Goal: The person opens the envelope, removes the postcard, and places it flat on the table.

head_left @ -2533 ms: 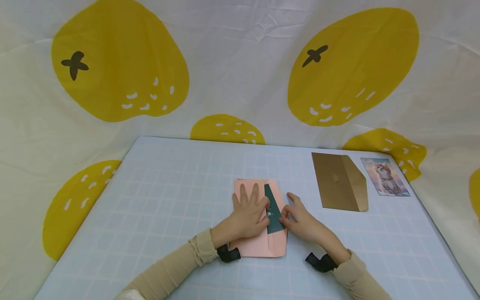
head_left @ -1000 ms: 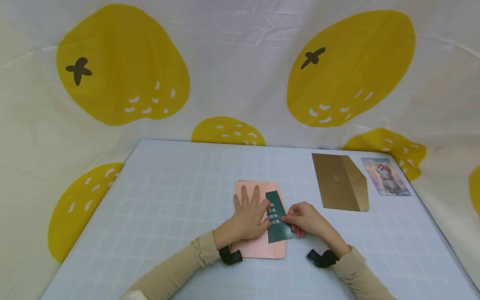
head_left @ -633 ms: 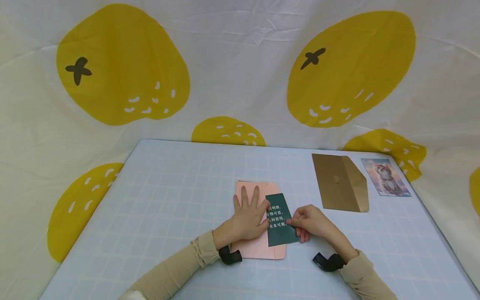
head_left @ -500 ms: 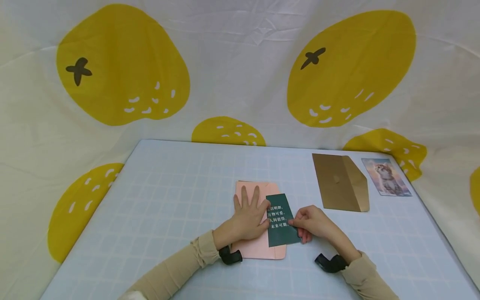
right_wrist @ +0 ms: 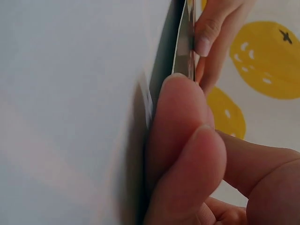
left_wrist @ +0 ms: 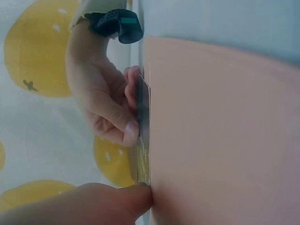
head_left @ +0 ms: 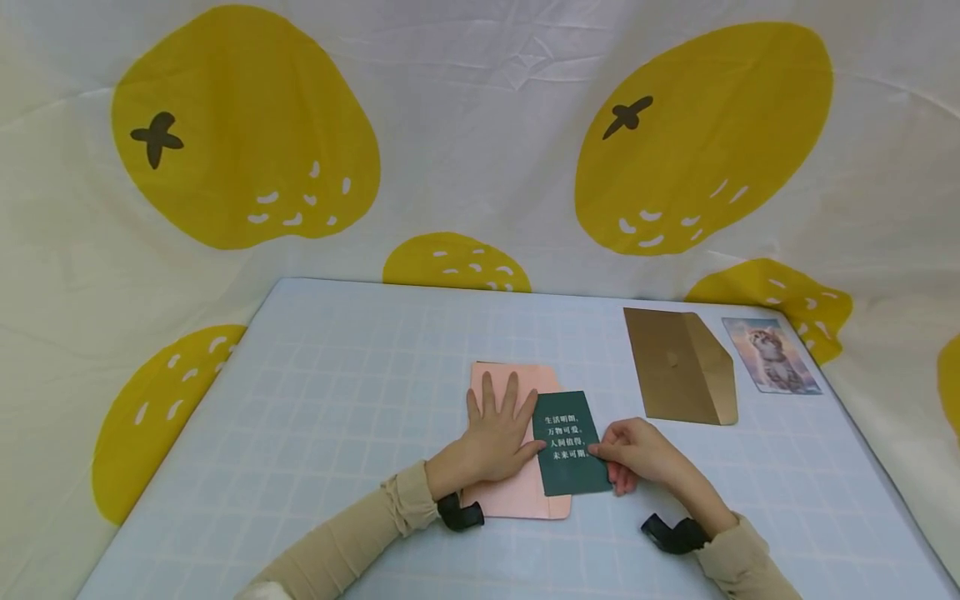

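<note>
A pink envelope (head_left: 513, 500) lies on the table, and my left hand (head_left: 491, 437) rests on it with fingers spread. Its index finger and thumb are near the left edge of a dark green card (head_left: 572, 477) printed with white writing. Pinching the card's right edge is my right hand (head_left: 637, 454). The card lies over the envelope's right part and reaches beyond it; whether its left edge is still tucked inside, I cannot tell. In the left wrist view, the envelope (left_wrist: 215, 117) fills the right side. The right wrist view shows the card (right_wrist: 184, 54) edge-on beyond my right fingertips (right_wrist: 185, 108).
A gold-brown envelope (head_left: 667, 367) with its flap to the right lies at the back right. Beside it is a kitten picture card (head_left: 772, 358), near the table's right edge. A white cloth with yellow fruit prints (head_left: 247, 125) hangs behind the table (head_left: 360, 358).
My right hand has drawn the green card rightward from the pink envelope, so its full writing shows. My left index finger, bent at the envelope's opening before, is now straighter; that hand stays in place.
</note>
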